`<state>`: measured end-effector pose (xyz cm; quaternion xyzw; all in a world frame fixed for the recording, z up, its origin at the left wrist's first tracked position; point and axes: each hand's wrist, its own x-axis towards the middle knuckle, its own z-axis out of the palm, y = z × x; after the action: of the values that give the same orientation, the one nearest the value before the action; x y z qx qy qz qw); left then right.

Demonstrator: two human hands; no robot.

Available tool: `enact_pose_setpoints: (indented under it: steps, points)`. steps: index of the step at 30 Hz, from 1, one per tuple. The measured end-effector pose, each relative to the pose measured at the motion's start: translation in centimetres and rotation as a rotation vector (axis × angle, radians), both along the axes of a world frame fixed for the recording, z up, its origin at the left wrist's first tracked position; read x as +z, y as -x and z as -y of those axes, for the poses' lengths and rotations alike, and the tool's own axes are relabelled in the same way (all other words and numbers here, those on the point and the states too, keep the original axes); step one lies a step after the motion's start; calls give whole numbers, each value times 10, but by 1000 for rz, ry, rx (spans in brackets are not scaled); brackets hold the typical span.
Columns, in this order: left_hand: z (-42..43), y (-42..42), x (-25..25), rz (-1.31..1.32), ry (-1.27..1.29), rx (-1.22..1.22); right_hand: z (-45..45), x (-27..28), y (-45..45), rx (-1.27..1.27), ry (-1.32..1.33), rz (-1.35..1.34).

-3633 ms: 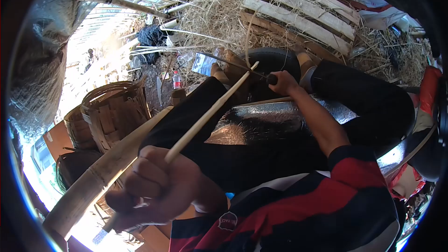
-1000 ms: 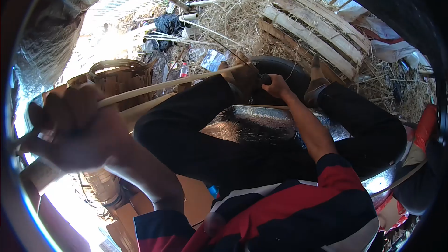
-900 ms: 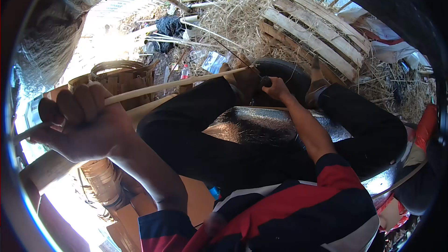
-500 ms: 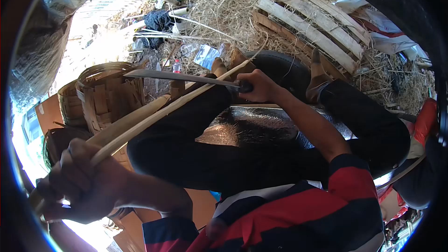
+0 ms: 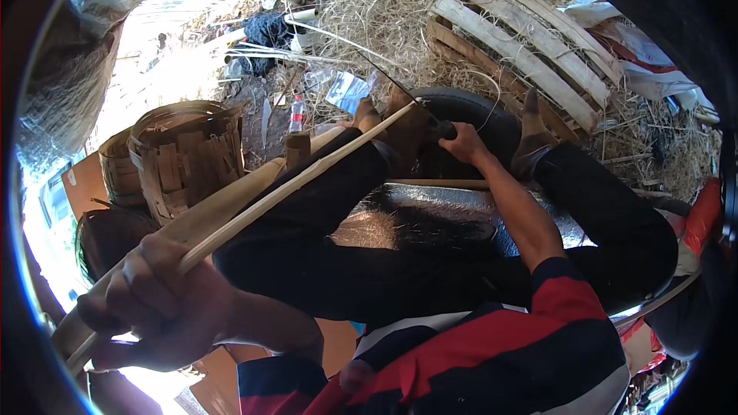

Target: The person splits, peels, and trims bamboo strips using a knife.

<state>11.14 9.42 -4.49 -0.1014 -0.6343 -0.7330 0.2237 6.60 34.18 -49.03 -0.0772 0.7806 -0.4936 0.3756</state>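
Observation:
At the lower left my left hand (image 5: 165, 303) is closed round a long pale bamboo strip (image 5: 296, 184), which slants up to the right across my thigh. Its far end lies near my foot and the black tyre (image 5: 480, 119). My right hand (image 5: 463, 144) is wrapped round the dark handle of a knife (image 5: 419, 101). The thin blade points up and to the left, crossing the strip's far end. Whether blade and strip touch I cannot tell.
Woven baskets (image 5: 184, 161) stand at the left beside a thick bamboo pole (image 5: 207, 204). Straw (image 5: 377, 15) and a slatted wooden pallet (image 5: 523, 54) lie beyond my feet. A small plastic bottle (image 5: 297, 114) is on the ground. Red plastic (image 5: 701, 215) shows at the right.
Since half a second ago, my right hand has moved right and slightly down, and the blade has turned from pointing left to pointing up-left. My left hand has shifted a little right with the strip.

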Motion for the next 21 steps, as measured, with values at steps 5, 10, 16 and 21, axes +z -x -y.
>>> enact_pose_setpoints:
  steps: [5,10,16,21]
  points:
    - [19,-11,18,-59,54,20,31,42,13,131,187,-135]
    - [4,-10,20,-73,139,446,26,38,2,221,187,-136]
    - [14,-11,18,-58,62,271,26,50,0,216,61,-98]
    - [5,-9,19,-65,7,225,72,151,19,308,421,-213]
